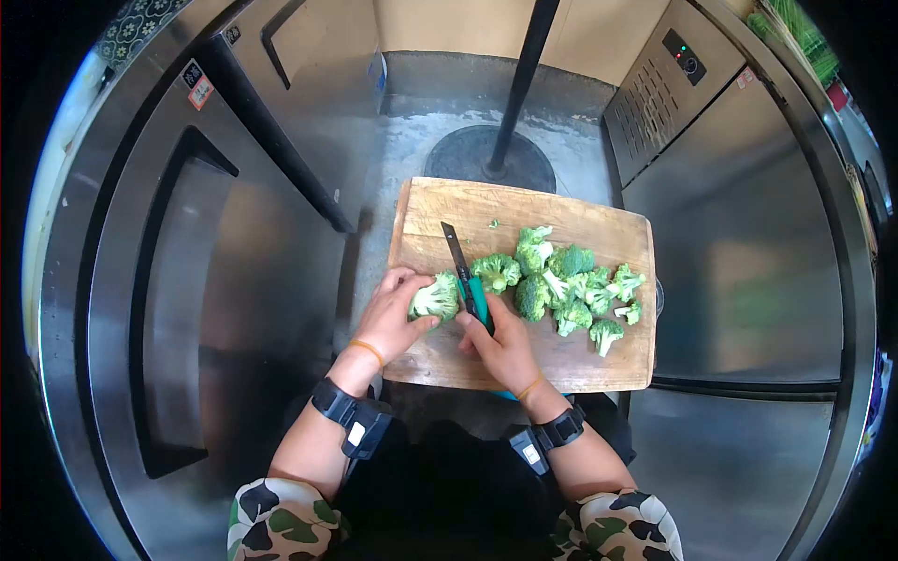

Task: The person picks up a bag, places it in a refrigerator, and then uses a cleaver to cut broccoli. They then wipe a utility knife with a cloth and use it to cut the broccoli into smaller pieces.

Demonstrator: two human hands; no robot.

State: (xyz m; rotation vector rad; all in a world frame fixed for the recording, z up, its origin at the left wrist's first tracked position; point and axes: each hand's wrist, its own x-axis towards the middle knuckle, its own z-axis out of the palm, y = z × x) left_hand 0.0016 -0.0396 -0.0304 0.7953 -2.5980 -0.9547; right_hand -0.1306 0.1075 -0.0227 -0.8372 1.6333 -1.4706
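My left hand (pixel 388 313) is closed around a broccoli head (pixel 436 296), its pale cut stems facing the knife, over the left part of a wooden cutting board (pixel 524 201). In my right hand (pixel 500 341) is a utility knife (pixel 473 292) with a green and black handle. Its dark blade points away from me, up and slightly left, just right of the broccoli I hold. Another broccoli piece (pixel 497 272) lies right beside the knife. Several cut broccoli florets (pixel 572 290) are heaped on the board's right half. A tiny green scrap (pixel 493 223) rests near the far edge.
Stainless steel cabinets stand close on both sides, the left door (pixel 253 280) with a long handle and the right one (pixel 739 234) below a control panel (pixel 685 56). Beyond the board, a black pole (pixel 524 84) rises from a round base (pixel 458 150) on the floor.
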